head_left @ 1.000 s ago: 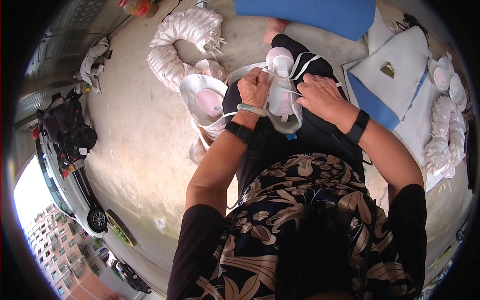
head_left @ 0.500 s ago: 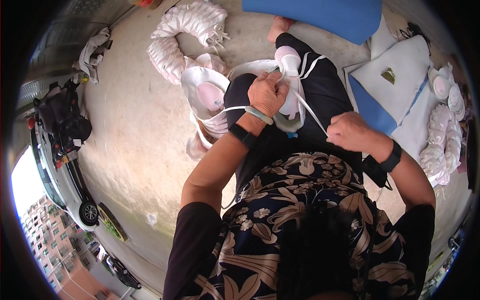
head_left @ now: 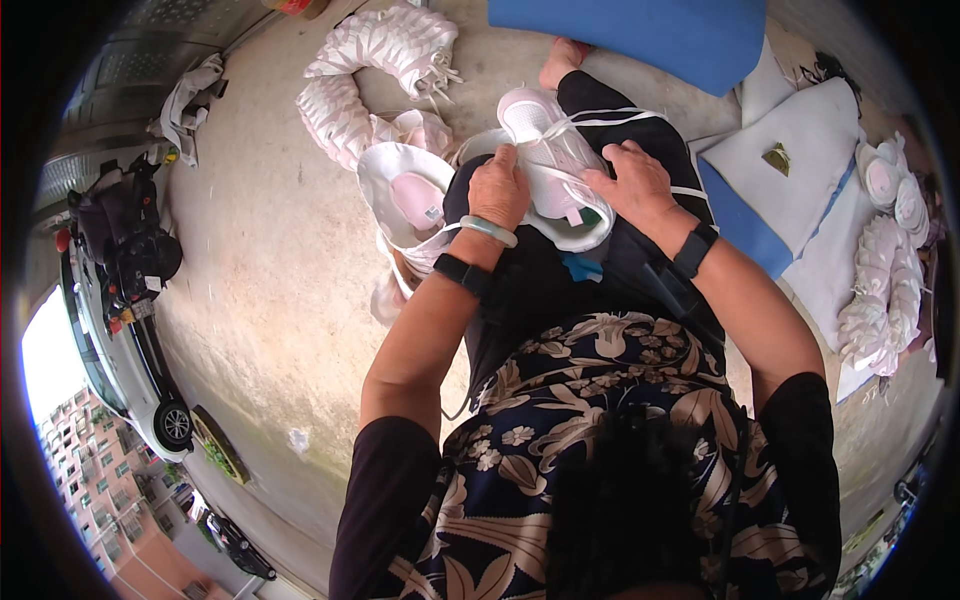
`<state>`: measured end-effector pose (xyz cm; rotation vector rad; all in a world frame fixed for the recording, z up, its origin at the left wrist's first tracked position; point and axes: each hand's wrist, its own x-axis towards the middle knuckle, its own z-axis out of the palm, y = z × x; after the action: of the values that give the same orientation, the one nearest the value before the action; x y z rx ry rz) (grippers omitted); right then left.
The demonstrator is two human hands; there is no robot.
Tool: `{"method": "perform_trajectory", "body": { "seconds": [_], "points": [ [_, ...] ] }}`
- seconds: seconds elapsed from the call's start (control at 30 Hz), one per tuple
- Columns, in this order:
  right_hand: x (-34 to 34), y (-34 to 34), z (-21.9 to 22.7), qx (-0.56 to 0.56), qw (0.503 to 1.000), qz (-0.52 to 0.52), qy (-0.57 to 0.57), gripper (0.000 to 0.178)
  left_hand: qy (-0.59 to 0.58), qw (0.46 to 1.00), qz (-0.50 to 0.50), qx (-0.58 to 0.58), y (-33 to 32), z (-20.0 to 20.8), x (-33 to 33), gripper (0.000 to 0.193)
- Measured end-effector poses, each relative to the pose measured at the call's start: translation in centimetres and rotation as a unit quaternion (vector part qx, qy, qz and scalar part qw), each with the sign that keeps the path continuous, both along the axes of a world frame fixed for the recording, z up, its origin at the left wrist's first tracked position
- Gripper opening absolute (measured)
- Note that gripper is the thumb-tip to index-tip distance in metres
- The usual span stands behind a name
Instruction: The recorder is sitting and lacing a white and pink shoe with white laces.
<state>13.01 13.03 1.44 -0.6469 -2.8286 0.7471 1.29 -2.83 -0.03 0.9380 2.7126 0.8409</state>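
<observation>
Across the lap (head_left: 520,272) lies the pink-and-white shoe (head_left: 543,152), left hand (head_left: 499,188) pinching its left edge, right hand (head_left: 638,187) curled opposite, its grip unclear. Lacing seems underway; next calls for drawing the lace (head_left: 600,122) snug.

The shoe (head_left: 552,160) is white and pink, the garment (head_left: 505,470) beige-flowered.

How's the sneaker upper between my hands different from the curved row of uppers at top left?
The sneaker upper is a single piece; the curved row of uppers is many packed together. The sneaker upper lies over your black trousers; the curved row lies on the floor. Both are white and pink.
</observation>
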Motion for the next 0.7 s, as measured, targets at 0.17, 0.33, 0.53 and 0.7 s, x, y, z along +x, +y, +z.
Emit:
{"method": "perform_trajectory", "body": {
  "seconds": [0.17, 0.33, 0.53, 0.7],
  "points": [
    [-0.7, 0.3, 0.0, -0.166, 0.982, 0.017, -0.085, 0.047, 0.014, 0.999, -0.043, 0.016, 0.1, 0.5, 1.1, 0.026],
    [-0.3, -1.2, 1.1, -0.042, 0.998, 0.041, -0.010, 0.052, 0.019, 0.997, -0.066, -0.024, 0.5, 0.7, 0.6, 0.028],
    [0.8, -0.6, -0.6, -0.103, 0.991, 0.053, -0.064, 0.048, 0.023, 0.992, -0.115, -0.039, 1.4, 0.6, 1.3, 0.029],
    [0.5, -0.9, 2.5, -0.082, 0.987, 0.079, -0.115, 0.041, 0.017, 0.990, -0.131, -0.040, 1.3, 0.5, 0.4, 0.030]
  ]
}}
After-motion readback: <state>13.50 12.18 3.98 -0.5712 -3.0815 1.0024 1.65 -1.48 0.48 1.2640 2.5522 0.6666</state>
